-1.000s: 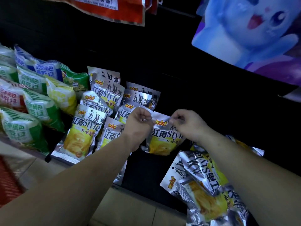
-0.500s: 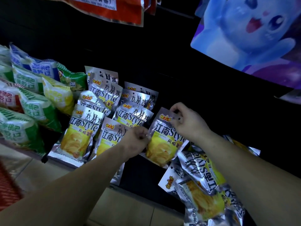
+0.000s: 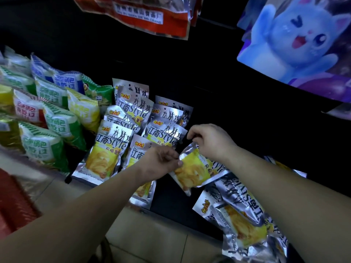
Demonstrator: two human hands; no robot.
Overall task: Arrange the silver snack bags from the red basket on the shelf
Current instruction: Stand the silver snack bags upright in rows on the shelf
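Observation:
A silver snack bag (image 3: 191, 170) with a yellow panel lies tilted over the dark shelf (image 3: 218, 114), between my two hands. My left hand (image 3: 159, 161) pinches its left edge and my right hand (image 3: 210, 141) pinches its top corner. Several silver snack bags (image 3: 133, 118) lean in overlapping rows on the shelf just left of it. More silver bags (image 3: 241, 215) lie in a loose pile at the lower right, partly under my right forearm. A strip of the red basket (image 3: 13, 202) shows at the left edge.
Green, yellow, red and blue puffed bags (image 3: 53, 112) fill the shelf's left part. Red packets (image 3: 152, 14) hang overhead. A blue cartoon cat poster (image 3: 296, 38) is at the upper right. The tiled floor (image 3: 152, 234) lies below the shelf edge.
The held bag has dropped lower and tilted, its top now folding under my right hand. Both hands have moved down and right with it. The view has shifted slightly.

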